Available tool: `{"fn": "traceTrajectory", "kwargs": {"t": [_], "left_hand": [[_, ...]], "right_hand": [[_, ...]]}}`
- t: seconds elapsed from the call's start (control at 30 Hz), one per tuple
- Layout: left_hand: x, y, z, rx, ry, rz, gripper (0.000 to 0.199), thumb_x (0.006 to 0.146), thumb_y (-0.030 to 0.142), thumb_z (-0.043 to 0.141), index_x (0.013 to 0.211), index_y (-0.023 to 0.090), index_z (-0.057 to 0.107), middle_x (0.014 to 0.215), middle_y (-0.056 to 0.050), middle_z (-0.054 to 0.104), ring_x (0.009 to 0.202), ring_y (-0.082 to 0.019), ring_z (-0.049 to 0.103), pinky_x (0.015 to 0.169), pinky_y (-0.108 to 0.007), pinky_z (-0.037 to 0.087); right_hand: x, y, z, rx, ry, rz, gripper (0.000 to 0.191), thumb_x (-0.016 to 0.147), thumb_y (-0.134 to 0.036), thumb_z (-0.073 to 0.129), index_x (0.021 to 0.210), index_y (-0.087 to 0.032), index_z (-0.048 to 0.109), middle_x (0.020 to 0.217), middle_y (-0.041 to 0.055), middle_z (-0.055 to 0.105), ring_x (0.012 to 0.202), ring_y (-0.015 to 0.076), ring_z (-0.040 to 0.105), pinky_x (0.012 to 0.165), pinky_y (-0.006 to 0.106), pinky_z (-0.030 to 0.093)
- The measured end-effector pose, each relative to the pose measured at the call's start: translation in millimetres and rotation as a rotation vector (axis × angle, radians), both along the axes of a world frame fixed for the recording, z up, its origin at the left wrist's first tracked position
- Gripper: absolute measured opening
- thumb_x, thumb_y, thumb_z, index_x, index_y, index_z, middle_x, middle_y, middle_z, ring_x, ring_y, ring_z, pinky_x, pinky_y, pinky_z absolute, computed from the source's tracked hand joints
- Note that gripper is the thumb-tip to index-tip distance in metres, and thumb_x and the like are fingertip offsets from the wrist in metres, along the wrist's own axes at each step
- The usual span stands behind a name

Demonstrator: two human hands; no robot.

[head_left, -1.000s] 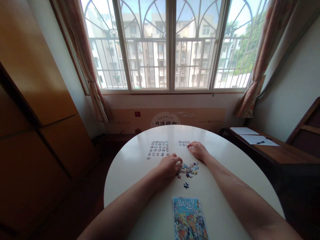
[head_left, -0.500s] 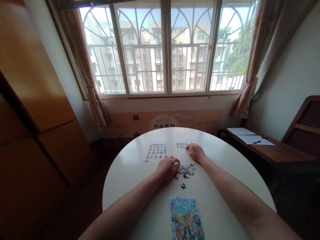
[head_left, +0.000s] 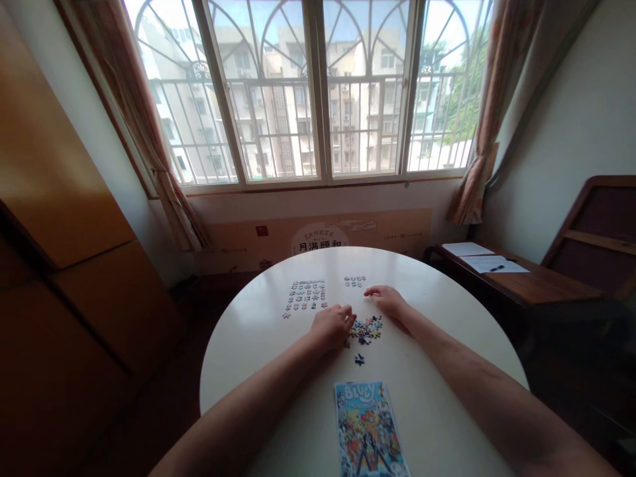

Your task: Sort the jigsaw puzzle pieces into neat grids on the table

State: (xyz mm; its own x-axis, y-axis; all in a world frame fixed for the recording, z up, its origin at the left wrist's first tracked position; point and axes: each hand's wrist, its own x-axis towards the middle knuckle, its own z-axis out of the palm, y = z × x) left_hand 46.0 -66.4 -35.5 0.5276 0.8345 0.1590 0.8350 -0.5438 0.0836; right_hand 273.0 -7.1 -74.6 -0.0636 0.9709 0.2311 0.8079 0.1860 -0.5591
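My left hand [head_left: 334, 326] rests at the left edge of a loose pile of jigsaw puzzle pieces [head_left: 368, 329], its fingers curled together; whatever is between the fingertips is hidden. To the right and farther back, my right hand [head_left: 387, 300] lies low over the table with fingers stretched out, nothing visible in them. Just beyond its fingertips sit two short rows of puzzle pieces [head_left: 354, 282]. A larger block of puzzle pieces in rows [head_left: 307, 292] lies beyond my left hand. One dark cluster of puzzle pieces [head_left: 359, 360] stays apart, nearer me than the pile.
A blue Bluey picture sheet [head_left: 370, 427] lies at the near side of the round white table [head_left: 248, 371]. Papers [head_left: 489, 264] with a pen rest on a wooden bench [head_left: 556, 281] at right. A printed cardboard panel [head_left: 228, 242] stands below the window.
My right hand has drawn slightly away from the short rows, its fingers straightening. My left hand stays by the pile. The whole view has shifted a little.
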Motion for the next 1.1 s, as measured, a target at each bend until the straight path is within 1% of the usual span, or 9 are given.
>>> {"fn": "traceTrajectory", "kwargs": {"t": [0.07, 0.13, 0.2, 0.3, 0.57, 0.77, 0.87, 1.0, 1.1], "left_hand": [[-2.7, 3.7, 0.2, -0.030, -0.014, -0.002, 0.043, 0.099, 0.048, 0.027, 0.105, 0.026, 0.063, 0.104, -0.006, 0.069, 0.095, -0.022, 0.064, 0.079, -0.032, 0.046], [-7.7, 7.9, -0.1, -0.064, -0.038, -0.016, 0.044, 0.099, 0.046, 0.027, 0.105, 0.026, 0.066, 0.106, -0.005, 0.069, 0.097, -0.021, 0.063, 0.081, -0.031, 0.046], [-12.9, 11.4, -0.3, -0.094, -0.058, -0.051, 0.044, 0.099, 0.045, 0.028, 0.107, 0.027, 0.067, 0.108, -0.004, 0.069, 0.099, -0.021, 0.063, 0.083, -0.031, 0.046], [-18.0, 13.7, 0.6, -0.116, -0.070, -0.121, 0.041, 0.097, 0.044, 0.033, 0.113, 0.027, 0.067, 0.110, -0.004, 0.069, 0.100, -0.022, 0.062, 0.086, -0.031, 0.046], [-20.2, 11.6, 3.5, -0.111, -0.086, -0.160, 0.036, 0.095, 0.042, 0.040, 0.112, 0.029, 0.067, 0.110, -0.004, 0.069, 0.099, -0.023, 0.063, 0.087, -0.033, 0.047], [-21.5, 9.7, 5.1, -0.102, -0.088, -0.174, 0.033, 0.093, 0.040, 0.043, 0.112, 0.028, 0.068, 0.109, -0.004, 0.069, 0.099, -0.023, 0.063, 0.088, -0.033, 0.047], [-22.1, 9.8, 4.1, -0.094, -0.093, -0.172, 0.033, 0.093, 0.040, 0.044, 0.113, 0.028, 0.068, 0.108, -0.004, 0.069, 0.098, -0.022, 0.063, 0.088, -0.032, 0.047], [-22.7, 10.6, 2.7, -0.094, -0.092, -0.168, 0.033, 0.093, 0.040, 0.044, 0.113, 0.029, 0.068, 0.108, -0.004, 0.069, 0.098, -0.023, 0.063, 0.087, -0.032, 0.048], [-22.8, 10.6, 2.9, -0.090, -0.090, -0.169, 0.033, 0.092, 0.040, 0.045, 0.114, 0.030, 0.067, 0.108, -0.004, 0.069, 0.098, -0.023, 0.063, 0.087, -0.033, 0.048]], "right_hand": [[9.1, -1.1, 2.0, -0.067, 0.117, 0.092, 0.032, 0.085, -0.025, 0.052, 0.110, -0.021, 0.072, 0.112, 0.0046, 0.073, 0.104, 0.0211, 0.066, 0.096, 0.031, 0.047], [19.5, -4.7, 6.9, -0.156, 0.235, 0.262, 0.035, 0.081, -0.035, 0.060, 0.111, -0.019, 0.072, 0.119, 0.0084, 0.070, 0.111, 0.0249, 0.064, 0.101, 0.034, 0.045], [29.7, -10.0, 13.9, -0.223, 0.228, 0.414, 0.038, 0.073, -0.042, 0.072, 0.102, -0.018, 0.075, 0.133, 0.0122, 0.061, 0.125, 0.0293, 0.055, 0.109, 0.036, 0.037], [40.3, -17.3, 24.0, -0.299, 0.181, 0.523, 0.042, 0.067, -0.048, 0.078, 0.097, -0.018, 0.076, 0.141, 0.0137, 0.054, 0.135, 0.0306, 0.044, 0.112, 0.037, 0.032], [37.3, -22.0, 29.5, -0.253, 0.078, 0.499, 0.025, 0.069, -0.036, 0.075, 0.088, -0.021, 0.079, 0.135, 0.0097, 0.059, 0.128, 0.0298, 0.051, 0.106, 0.035, 0.038], [31.9, -24.8, 33.8, -0.113, -0.007, 0.462, 0.012, 0.071, -0.028, 0.069, 0.078, -0.023, 0.078, 0.116, 0.0053, 0.070, 0.112, 0.0275, 0.062, 0.100, 0.034, 0.043], [29.8, -27.4, 36.2, -0.071, -0.019, 0.469, 0.012, 0.071, -0.025, 0.069, 0.079, -0.023, 0.078, 0.110, 0.0050, 0.072, 0.108, 0.0265, 0.063, 0.099, 0.035, 0.043], [27.1, -31.9, 40.2, -0.072, -0.023, 0.477, 0.018, 0.071, -0.029, 0.071, 0.088, -0.024, 0.078, 0.117, 0.0061, 0.070, 0.110, 0.0266, 0.062, 0.101, 0.037, 0.042], [25.4, -34.1, 42.4, -0.075, -0.032, 0.506, 0.016, 0.072, -0.030, 0.071, 0.085, -0.024, 0.078, 0.116, 0.0054, 0.070, 0.108, 0.0254, 0.063, 0.100, 0.035, 0.043]]}}
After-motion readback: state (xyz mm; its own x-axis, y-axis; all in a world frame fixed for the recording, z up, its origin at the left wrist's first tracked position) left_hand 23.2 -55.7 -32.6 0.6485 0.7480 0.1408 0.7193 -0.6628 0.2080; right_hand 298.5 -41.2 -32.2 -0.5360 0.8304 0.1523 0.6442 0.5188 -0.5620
